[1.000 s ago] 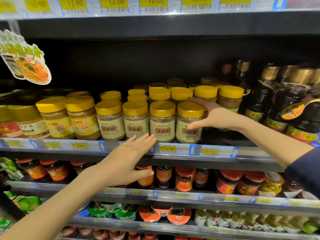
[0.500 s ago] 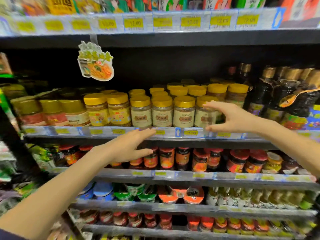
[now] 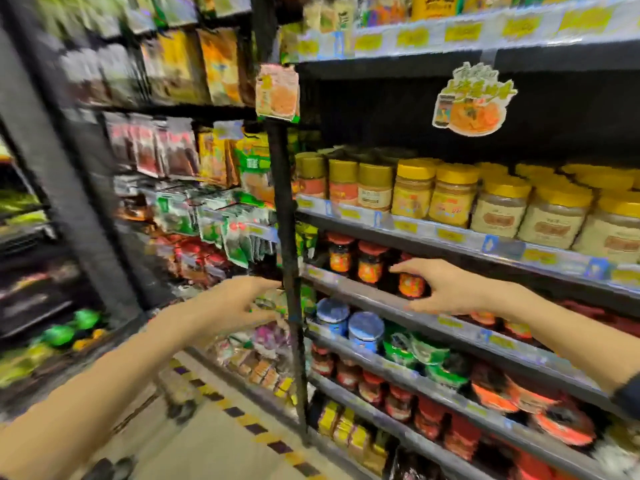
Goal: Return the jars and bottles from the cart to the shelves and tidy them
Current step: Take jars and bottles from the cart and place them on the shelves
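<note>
Head view, blurred: left hand (image 3: 239,306) held out, fingers loosely straight, holding nothing, just short of the black upright post (image 3: 289,220); right hand (image 3: 450,291) spread in front of a red-lidded jar (image 3: 412,285) that shows between thumb and fingers, contact not clear through the blur. More red-lidded jars (image 3: 370,266) stand just left of the right hand on the same shelf, and blue-lidded jars (image 3: 365,329) sit one shelf below it. Yellow-lidded jars (image 3: 498,209) line the shelf above the right hand; hanging packets (image 3: 180,216) fill the bay above the left hand.
</note>
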`<act>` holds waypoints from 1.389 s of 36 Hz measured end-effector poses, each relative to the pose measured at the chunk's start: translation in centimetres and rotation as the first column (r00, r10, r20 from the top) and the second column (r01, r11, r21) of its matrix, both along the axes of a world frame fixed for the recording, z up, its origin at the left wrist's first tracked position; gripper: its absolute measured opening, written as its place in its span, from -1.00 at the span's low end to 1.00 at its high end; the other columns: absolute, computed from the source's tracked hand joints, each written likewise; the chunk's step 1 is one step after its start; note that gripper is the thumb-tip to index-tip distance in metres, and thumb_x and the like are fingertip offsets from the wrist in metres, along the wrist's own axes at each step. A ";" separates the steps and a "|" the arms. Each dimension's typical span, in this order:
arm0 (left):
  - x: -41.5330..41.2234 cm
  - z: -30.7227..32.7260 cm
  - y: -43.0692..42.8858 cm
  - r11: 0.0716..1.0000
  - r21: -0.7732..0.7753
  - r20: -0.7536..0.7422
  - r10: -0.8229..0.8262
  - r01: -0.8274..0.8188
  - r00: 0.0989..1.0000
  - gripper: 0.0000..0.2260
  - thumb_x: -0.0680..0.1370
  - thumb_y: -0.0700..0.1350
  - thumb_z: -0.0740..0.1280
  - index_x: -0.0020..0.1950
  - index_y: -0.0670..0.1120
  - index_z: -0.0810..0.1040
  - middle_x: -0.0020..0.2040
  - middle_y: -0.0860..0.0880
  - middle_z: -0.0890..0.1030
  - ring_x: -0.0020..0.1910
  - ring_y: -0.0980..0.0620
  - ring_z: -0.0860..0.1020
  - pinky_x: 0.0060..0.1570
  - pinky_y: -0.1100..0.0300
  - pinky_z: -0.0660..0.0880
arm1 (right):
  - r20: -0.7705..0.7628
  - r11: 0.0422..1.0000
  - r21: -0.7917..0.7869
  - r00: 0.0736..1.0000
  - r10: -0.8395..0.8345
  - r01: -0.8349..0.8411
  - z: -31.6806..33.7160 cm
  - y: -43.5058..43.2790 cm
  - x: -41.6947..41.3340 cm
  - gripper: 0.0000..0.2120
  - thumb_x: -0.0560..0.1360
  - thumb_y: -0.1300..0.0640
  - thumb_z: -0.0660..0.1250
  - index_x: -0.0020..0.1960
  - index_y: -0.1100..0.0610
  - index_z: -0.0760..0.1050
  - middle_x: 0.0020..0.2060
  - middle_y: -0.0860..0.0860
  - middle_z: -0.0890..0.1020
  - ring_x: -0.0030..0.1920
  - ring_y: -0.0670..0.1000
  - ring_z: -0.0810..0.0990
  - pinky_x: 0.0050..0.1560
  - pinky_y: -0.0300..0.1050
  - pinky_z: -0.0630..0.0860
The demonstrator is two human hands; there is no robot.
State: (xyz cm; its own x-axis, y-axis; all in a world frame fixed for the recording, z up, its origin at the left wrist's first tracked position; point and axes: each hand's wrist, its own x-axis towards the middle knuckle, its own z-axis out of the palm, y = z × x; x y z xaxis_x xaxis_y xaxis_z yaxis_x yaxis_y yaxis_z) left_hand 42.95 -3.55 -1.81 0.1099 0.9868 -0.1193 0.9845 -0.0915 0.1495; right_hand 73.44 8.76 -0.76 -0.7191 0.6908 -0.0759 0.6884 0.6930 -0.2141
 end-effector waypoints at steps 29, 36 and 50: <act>-35.8 -5.0 -13.6 0.540 -0.005 -0.063 0.840 -0.842 0.539 -0.49 0.52 0.12 0.27 0.43 -0.02 0.31 0.38 0.02 0.43 0.32 0.06 0.41 0.27 0.19 0.34 | 0.053 0.647 -0.155 0.648 0.760 -0.747 -3.4 4.0 -57.4 -0.33 0.50 -0.04 0.31 0.50 0.05 0.09 0.49 0.00 0.20 0.47 -0.02 0.19 0.40 -0.13 0.20; -44.3 -7.4 -14.8 0.473 -0.047 -0.047 0.879 -0.880 0.475 -0.46 0.53 0.10 0.27 0.46 -0.03 0.26 0.45 0.01 0.34 0.40 0.03 0.33 0.36 0.11 0.30 | 0.047 0.592 -0.187 0.594 0.803 -0.784 -5.0 3.1 -68.4 -0.30 0.48 -0.04 0.33 0.51 0.08 0.10 0.48 0.02 0.20 0.47 0.01 0.19 0.40 -0.11 0.20; -64.6 -11.3 -14.8 0.498 -0.147 -0.031 0.861 -0.855 0.507 -0.47 0.53 0.08 0.28 0.44 -0.09 0.29 0.42 -0.05 0.39 0.38 -0.01 0.36 0.32 0.14 0.31 | 0.007 0.634 -0.274 0.658 0.753 -0.723 -10.3 1.7 -86.5 -0.30 0.47 -0.02 0.35 0.49 0.17 0.16 0.46 0.07 0.27 0.44 0.02 0.26 0.38 -0.17 0.20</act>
State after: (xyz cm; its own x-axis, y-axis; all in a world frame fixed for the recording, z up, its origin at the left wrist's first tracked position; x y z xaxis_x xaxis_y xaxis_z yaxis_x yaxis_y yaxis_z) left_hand -21.67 -18.39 -13.15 -0.7744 0.5739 -0.2664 0.5609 0.8175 0.1305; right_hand -13.06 10.45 -11.04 -0.9566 -0.1165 -0.2670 -0.0029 0.9203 -0.3913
